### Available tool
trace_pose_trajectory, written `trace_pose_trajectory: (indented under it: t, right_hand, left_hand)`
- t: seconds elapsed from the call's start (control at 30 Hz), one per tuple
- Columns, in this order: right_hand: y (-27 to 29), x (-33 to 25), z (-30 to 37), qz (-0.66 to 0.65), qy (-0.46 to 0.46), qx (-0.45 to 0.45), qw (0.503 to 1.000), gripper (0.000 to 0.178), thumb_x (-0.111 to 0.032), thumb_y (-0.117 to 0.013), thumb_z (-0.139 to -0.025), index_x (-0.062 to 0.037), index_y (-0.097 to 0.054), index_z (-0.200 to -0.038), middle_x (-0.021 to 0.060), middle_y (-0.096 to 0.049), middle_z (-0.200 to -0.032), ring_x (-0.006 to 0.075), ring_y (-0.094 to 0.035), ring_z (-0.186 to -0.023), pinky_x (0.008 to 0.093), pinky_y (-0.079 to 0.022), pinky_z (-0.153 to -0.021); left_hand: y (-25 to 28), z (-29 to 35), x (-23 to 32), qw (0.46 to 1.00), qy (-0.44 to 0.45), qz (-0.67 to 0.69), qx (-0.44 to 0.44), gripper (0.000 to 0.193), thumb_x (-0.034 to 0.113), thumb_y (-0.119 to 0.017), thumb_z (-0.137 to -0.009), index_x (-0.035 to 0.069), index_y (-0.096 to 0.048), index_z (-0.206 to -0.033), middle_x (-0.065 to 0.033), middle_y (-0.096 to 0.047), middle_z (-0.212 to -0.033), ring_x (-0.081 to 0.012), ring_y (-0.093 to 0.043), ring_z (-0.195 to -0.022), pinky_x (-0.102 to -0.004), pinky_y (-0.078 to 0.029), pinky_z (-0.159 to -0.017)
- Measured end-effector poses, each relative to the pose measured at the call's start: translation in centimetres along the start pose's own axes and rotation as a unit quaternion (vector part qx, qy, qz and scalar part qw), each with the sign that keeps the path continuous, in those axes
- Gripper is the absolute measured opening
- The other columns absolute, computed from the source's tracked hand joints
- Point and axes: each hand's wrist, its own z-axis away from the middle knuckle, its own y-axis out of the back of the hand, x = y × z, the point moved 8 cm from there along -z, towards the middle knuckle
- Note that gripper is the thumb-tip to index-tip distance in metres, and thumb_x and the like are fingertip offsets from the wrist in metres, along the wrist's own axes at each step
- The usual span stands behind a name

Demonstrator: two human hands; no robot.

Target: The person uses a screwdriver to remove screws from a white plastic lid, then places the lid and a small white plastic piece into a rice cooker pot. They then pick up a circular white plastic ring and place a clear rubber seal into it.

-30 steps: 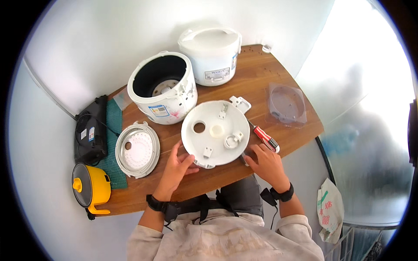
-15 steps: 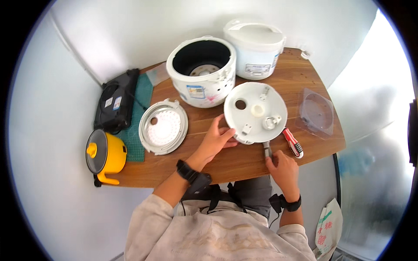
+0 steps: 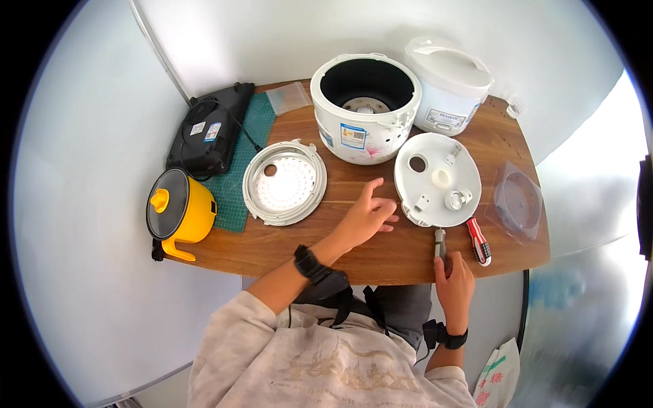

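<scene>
The tool is pinched narrowly by its near end between the thumb and fingers of the right hand; its far end is pointed at the near rim of the lid, though whether the rim is touched cannot be told. For good control, a light pinch seems best, with the tool aligned with the wrist so that it is not levered against the rim. By the left hand, nothing is seen to be held: its fingers are loosely spread just left of the lid, apparently apart from it. Should the lid need steadying, it would be better braced at the outer rim than pressed on the small raised fittings. The lid is laid with those fittings upward on the table, ahead of the right fingers and to the right of the left ones. To the right of the tool, the screwdriver is placed near the lid, its shaft hidden. Farther out, the lid is flanked by the clear tray on the right and, beyond the left fingers, by the perforated plate; behind it the open cooker is set.
</scene>
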Motion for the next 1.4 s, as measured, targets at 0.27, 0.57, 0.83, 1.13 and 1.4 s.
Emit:
trace_pose_trajectory:
  t: [0.27,0.57,0.83,1.13,1.4]
  right_hand:
    - [-0.1,-0.3,0.4,0.009,-0.004,0.016,1.000,0.023,-0.025,-0.066,-0.097,-0.0031,-0.060,-0.097,0.0123,-0.060,-0.077,0.0313,-0.057,-0.066,0.0430,-0.045,-0.061]
    - [-0.2,-0.5,0.4,0.034,0.001,0.009,0.999,0.023,-0.028,-0.067,-0.096,-0.0053,-0.061,-0.101,0.0118,-0.063,-0.080,0.0321,-0.064,-0.066,0.0444,-0.048,-0.059]
    - [-0.2,-0.7,0.7,0.030,0.007,0.000,1.000,0.023,-0.026,-0.066,-0.096,-0.0041,-0.060,-0.103,0.0132,-0.063,-0.083,0.0322,-0.064,-0.068,0.0443,-0.049,-0.061]
    - [0.3,-1.0,1.3,0.008,-0.008,0.018,1.000,0.025,-0.023,-0.069,-0.095,-0.0040,-0.059,-0.108,0.0117,-0.059,-0.074,0.0298,-0.059,-0.065,0.0426,-0.047,-0.063]
    - [-2.8,-10.6,-0.2,-0.063,0.102,-0.153,0.981,0.042,-0.031,-0.070,-0.094,-0.0064,-0.054,-0.125,0.0128,-0.067,-0.075,0.0338,-0.067,-0.069,0.0453,-0.051,-0.064]
  left_hand:
    - [10.1,8.8,7.5,0.768,-0.215,-0.583,0.157,0.028,0.012,-0.065,-0.094,0.002,-0.066,-0.120,-0.0163,-0.068,-0.115,-0.0318,-0.065,-0.104,-0.0409,-0.052,-0.092]
    - [13.5,9.3,4.0,0.767,-0.161,-0.608,0.127,0.023,0.012,-0.064,-0.095,0.003,-0.067,-0.115,-0.0160,-0.064,-0.097,-0.0355,-0.062,-0.095,-0.0450,-0.051,-0.083]
    - [10.8,9.7,3.4,0.799,-0.184,-0.564,0.100,0.022,0.015,-0.065,-0.096,0.001,-0.067,-0.113,-0.0161,-0.063,-0.096,-0.0352,-0.062,-0.091,-0.0429,-0.051,-0.080]
    - [11.0,10.9,4.8,0.798,-0.237,-0.541,0.116,0.026,0.015,-0.067,-0.094,0.002,-0.067,-0.116,-0.0138,-0.064,-0.099,-0.0332,-0.060,-0.096,-0.0426,-0.051,-0.084]
    - [21.4,12.4,7.8,0.739,-0.125,-0.559,0.356,0.041,0.020,-0.068,-0.094,0.002,-0.059,-0.129,-0.0209,-0.063,-0.103,-0.0400,-0.062,-0.101,-0.0451,-0.052,-0.087]
